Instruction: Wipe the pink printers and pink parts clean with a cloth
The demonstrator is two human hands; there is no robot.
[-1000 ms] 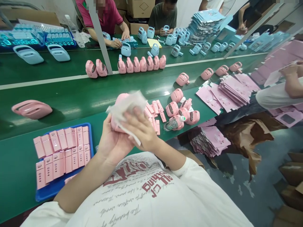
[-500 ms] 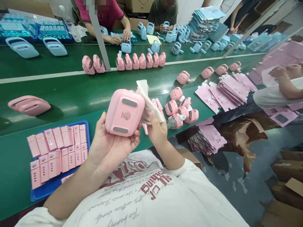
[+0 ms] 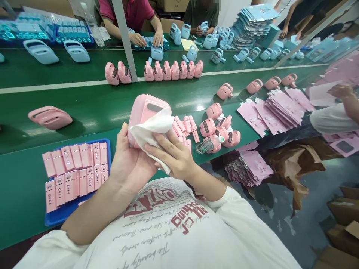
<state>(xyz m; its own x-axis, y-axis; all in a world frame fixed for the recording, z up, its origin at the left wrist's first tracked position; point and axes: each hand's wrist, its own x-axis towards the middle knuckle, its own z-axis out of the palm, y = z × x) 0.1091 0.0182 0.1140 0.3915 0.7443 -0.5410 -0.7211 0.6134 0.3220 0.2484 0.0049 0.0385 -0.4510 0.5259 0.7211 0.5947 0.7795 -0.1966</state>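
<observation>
My left hand (image 3: 131, 164) is wrapped round the lower part of a pink plastic device (image 3: 143, 108), its flat side with a grey pad facing me. Over that face lies a white cloth (image 3: 153, 129), pressed down by my right hand (image 3: 175, 153), whose fingers are on top of the cloth. The cloth covers most of the device's lower face. Just right of my hands, several small pink stick-shaped parts (image 3: 193, 127) lie on the green table.
A blue tray (image 3: 109, 149) of pink parts stands at left. Pink devices (image 3: 207, 127) and a clear bottle (image 3: 206, 145) cluster at right, before pink cardboard sheets (image 3: 280, 108). Across the green belt (image 3: 112, 108), co-workers handle blue devices (image 3: 157, 53); another person's arm (image 3: 347, 101) is at far right.
My right hand has brought the cloth left from beside the device onto its face, covering the printed text and lower pad. The view has shifted slightly.
</observation>
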